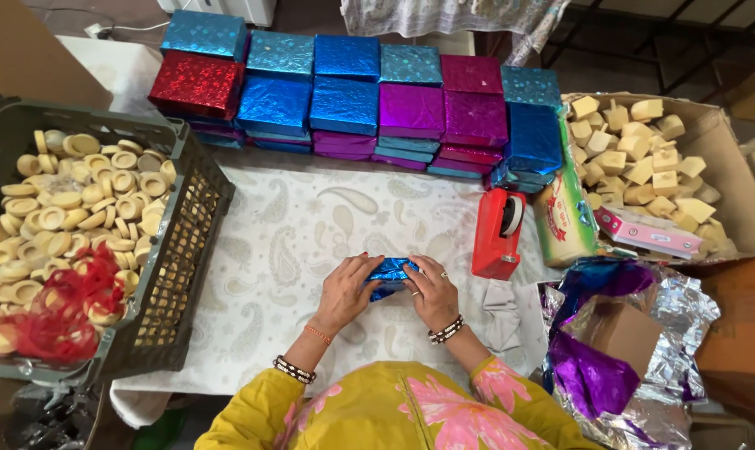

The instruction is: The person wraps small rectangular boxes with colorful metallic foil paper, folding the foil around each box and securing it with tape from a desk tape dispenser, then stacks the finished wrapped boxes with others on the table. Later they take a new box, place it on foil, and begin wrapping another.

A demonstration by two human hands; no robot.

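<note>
Blue foil parcel point(389, 273) between both hands

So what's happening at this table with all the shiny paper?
A person is folding blue foil around a small block, with the left hand and right hand pressing on either side of it. Stacks of wrapped boxes in blue, purple and red line the far edge of the table. A red tape dispenser stands to the right, a crate of round pale pieces sits left, and a carton of pale blocks right.
</note>
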